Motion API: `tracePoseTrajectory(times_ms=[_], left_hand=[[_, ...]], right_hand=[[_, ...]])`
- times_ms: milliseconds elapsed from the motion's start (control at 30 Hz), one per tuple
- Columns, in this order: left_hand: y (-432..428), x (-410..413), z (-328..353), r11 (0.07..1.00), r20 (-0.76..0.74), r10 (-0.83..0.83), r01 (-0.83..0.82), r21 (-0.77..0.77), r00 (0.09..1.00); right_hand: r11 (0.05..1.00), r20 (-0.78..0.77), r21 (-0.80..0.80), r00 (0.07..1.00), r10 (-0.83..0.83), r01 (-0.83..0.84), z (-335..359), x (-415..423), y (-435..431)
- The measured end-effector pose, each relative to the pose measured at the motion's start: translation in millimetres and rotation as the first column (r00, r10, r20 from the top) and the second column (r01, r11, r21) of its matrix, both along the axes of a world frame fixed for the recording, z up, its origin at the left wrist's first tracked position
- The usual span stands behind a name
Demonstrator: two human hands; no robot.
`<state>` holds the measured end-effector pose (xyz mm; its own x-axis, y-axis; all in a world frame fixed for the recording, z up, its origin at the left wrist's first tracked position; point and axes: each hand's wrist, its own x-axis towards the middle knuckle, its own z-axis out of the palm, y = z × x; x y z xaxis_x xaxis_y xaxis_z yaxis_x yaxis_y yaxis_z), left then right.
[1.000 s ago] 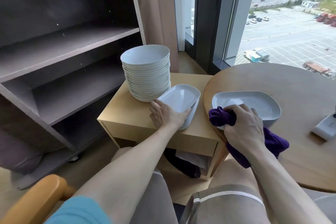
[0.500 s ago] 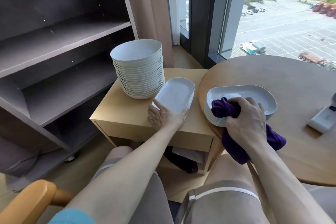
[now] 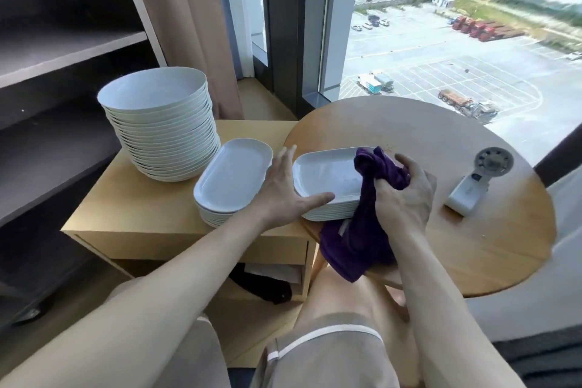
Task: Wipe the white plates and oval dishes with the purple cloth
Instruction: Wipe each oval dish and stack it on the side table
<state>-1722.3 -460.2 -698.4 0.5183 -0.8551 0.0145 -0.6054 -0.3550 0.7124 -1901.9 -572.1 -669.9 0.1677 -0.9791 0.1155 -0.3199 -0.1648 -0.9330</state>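
My right hand [image 3: 401, 198] grips the bunched purple cloth [image 3: 362, 230] at the near right edge of a stack of white oval dishes [image 3: 324, 179] on the round table [image 3: 441, 151]. The cloth's top lies on the uppermost dish and its tail hangs below the table edge. My left hand [image 3: 283, 189] is spread flat, fingers straight, at the left rim of that stack, thumb along its near edge. A second stack of oval dishes [image 3: 233, 179] stands to the left on the low wooden cabinet [image 3: 132, 208]. Behind it rises a tall stack of white plates [image 3: 163, 126].
A small white handheld fan [image 3: 472, 183] lies on the round table to the right. A dark shelf unit [image 3: 63, 72] stands at left, a curtain and a large window behind. The cabinet's open compartment holds papers and a dark object [image 3: 264, 287].
My left hand left the oval dishes on the cabinet and moved right to the stack on the round table. My right hand with the cloth shifted to that stack's right side.
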Motion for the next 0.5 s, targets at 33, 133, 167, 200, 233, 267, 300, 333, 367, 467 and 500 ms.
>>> tracePoseTrajectory(times_ms=[33,133,167,200,233,267,300,333,367,467,500], left_hand=[[-5.8,-0.7,1.2,0.999,-0.018,-0.019,0.019,0.026,1.0],[-16.4,-0.4,-3.9,0.995,-0.083,-0.059,0.065,0.072,0.995],[-17.7,-0.4,-7.5,0.994,-0.087,-0.069,0.076,0.08,0.994],[-18.0,-0.6,-11.8,0.993,-0.076,-0.07,0.077,0.085,0.995],[-17.7,-1.0,-16.2,0.994,-0.059,-0.065,0.07,0.082,0.996],[-16.6,-1.4,-19.9,0.996,-0.047,-0.056,0.059,0.068,0.997],[-15.3,-2.0,-22.8,0.998,-0.044,-0.044,0.046,0.047,0.998],[-13.9,-2.5,-24.7,0.999,-0.051,-0.032,0.033,0.025,0.998],[-13.0,-3.2,-25.9,1.0,-0.061,-0.022,0.023,0.004,0.998],[-13.3,-4.4,-28.0,0.999,-0.102,0.0,-0.005,-0.048,0.995],[-13.8,-4.0,-28.3,0.998,-0.114,0.0,-0.007,-0.055,0.994]], right_hand=[[1.0,0.029,-0.002,0.999,-0.013,0.013,-0.7,-1.3,-2.8],[0.999,0.0,-0.048,1.0,-0.007,0.007,-5.5,-2.6,-6.7],[0.998,-0.037,-0.065,0.999,0.005,-0.008,-7.2,-1.9,-6.7],[0.997,-0.074,-0.077,0.997,0.024,-0.029,-8.8,-1.1,-6.2],[0.995,-0.113,-0.085,0.993,0.047,-0.056,-10.3,-0.6,-5.5],[0.992,-0.156,-0.094,0.985,0.073,-0.089,-11.8,-0.1,-4.5],[0.987,-0.205,-0.102,0.974,0.099,-0.122,-12.7,0.7,-3.2],[0.983,-0.254,-0.105,0.959,0.122,-0.153,-13.0,1.2,-1.5],[0.978,-0.305,-0.104,0.942,0.141,-0.18,-12.7,1.6,0.6],[0.967,-0.455,-0.06,0.869,0.194,-0.248,-9.9,2.4,4.9],[0.964,-0.482,-0.034,0.849,0.215,-0.263,-8.4,2.9,5.4]])
